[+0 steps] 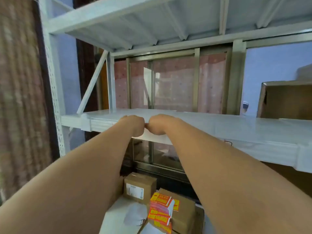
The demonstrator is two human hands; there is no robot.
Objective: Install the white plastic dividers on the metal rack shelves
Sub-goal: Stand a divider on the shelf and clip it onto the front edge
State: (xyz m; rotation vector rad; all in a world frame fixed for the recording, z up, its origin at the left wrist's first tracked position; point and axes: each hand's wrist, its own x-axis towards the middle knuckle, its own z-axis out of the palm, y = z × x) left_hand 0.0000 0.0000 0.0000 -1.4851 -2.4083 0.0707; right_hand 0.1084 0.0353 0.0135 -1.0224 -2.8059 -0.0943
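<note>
At the far left hangs a brownish curtain, and beside it stands the perforated upright of a white metal rack. Two bare arms reach up from the bottom of the view to the front edge of the middle rack shelf. The left hand and the right hand sit knuckle to knuckle, thumbs touching, each grip clenched on a white plastic divider. The divider is a plain, smooth white strip held against the shelf's front edge, its long axis running left to right along that edge; most of it is hidden by the hands. Lower down lie a small cardboard box with a white printed label, too blurred to read, and red-and-yellow packets whose writing is also unreadable. At the far right, a large open cardboard box stands on the shelf.
</note>
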